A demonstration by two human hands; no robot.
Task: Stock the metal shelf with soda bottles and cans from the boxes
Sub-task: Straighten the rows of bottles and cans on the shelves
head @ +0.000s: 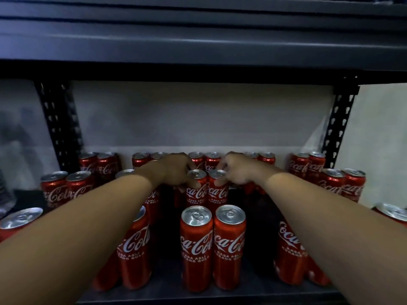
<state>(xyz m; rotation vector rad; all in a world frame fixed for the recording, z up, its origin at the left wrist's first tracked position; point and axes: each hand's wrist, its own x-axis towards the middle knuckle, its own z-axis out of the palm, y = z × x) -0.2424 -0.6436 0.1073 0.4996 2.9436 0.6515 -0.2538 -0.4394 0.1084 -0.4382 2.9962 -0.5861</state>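
While reaching deep between the rows on the metal shelf, risks knocking stock over with either forearm.

Far left: an edge can just beside the left forearm, easily clipped on the way out. Next to it, a tall can partly hidden under that same forearm, likely to tip toward the front lip on any low drag backward.

Centre: left hand curled round the top of the left middle can, thumb on its front face. Right hand pinching the right middle can between thumb and fingers, somewhat blurred. Both upright on the shelf deck, touching side by side, directly behind the front pair.

Could bump that front pair toward the open edge when pulling back or sliding the held cans forward. Slim and tall, so judged prone to toppling in a chain through the packed rows.

Further right: half-covered cans beneath the right forearm, open to the same sweep. Far right: a last can cut by the frame. No boxes in view.
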